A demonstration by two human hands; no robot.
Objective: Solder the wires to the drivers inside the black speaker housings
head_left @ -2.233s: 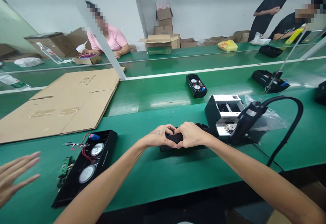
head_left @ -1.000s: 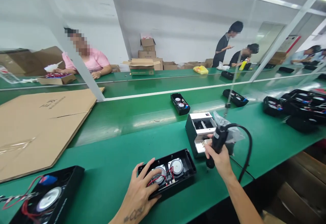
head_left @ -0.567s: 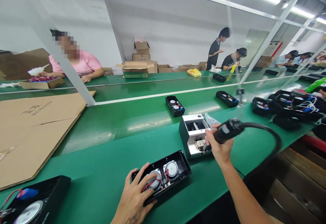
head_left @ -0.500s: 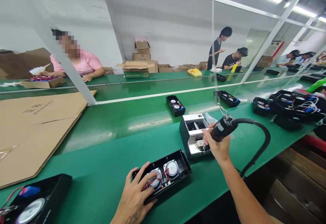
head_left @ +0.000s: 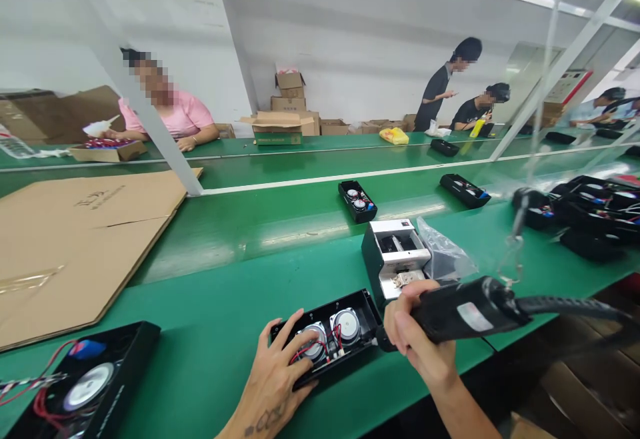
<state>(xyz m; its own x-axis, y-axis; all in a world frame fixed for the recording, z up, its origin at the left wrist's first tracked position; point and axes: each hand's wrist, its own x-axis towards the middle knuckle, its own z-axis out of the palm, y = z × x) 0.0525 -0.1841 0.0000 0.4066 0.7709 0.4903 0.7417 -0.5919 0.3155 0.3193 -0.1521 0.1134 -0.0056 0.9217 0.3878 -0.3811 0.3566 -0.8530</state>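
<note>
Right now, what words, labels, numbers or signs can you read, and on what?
No text reads with certainty.
Cardboard sheet: printed characters, too blurred to quote.
Black handheld tool in the right hand: pale label, unreadable.
Black casing at lower left: white side lettering, too small.
Green-sided carton: print too small.
Red-edged wall board: any text too small.
</note>
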